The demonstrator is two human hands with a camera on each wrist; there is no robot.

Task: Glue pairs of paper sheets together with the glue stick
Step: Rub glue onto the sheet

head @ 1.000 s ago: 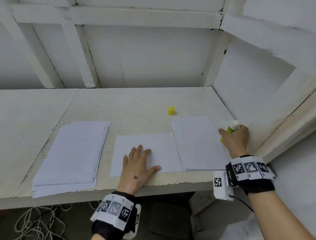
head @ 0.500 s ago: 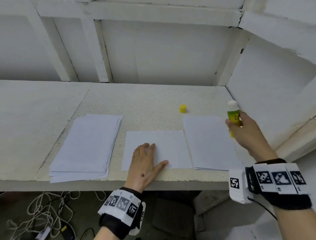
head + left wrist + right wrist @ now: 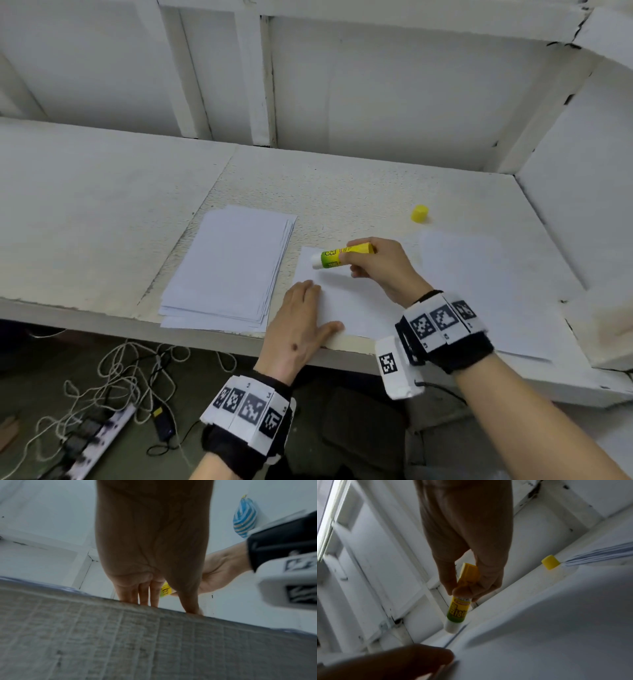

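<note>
**Glue tip at sheet's far-left corner, spreading about to start**

Left to right: paper stack (image 3: 227, 263) on the shelf (image 3: 102, 212), then the single sheet (image 3: 356, 305), then the glued pile (image 3: 479, 284) w/ the yellow cap (image 3: 420, 213) behind it.

Risks: sheet may slide or wrinkle if the stick drags hard, since only its near-left part is pinned; tip sits right at the edge, so glue could smear onto the shelf. Cap is off, so the stick may dry.

Left hand (image 3: 299, 329): fingers (image 3: 144, 595) straight, close together, thumb spread, pressing flat on the sheet.

Right hand (image 3: 380, 267): fingers curled tight round the glue stick (image 3: 342, 257), gripping its yellow rear half, white tip angled down-left at or just above the sheet; contact can't be confirmed.
</note>
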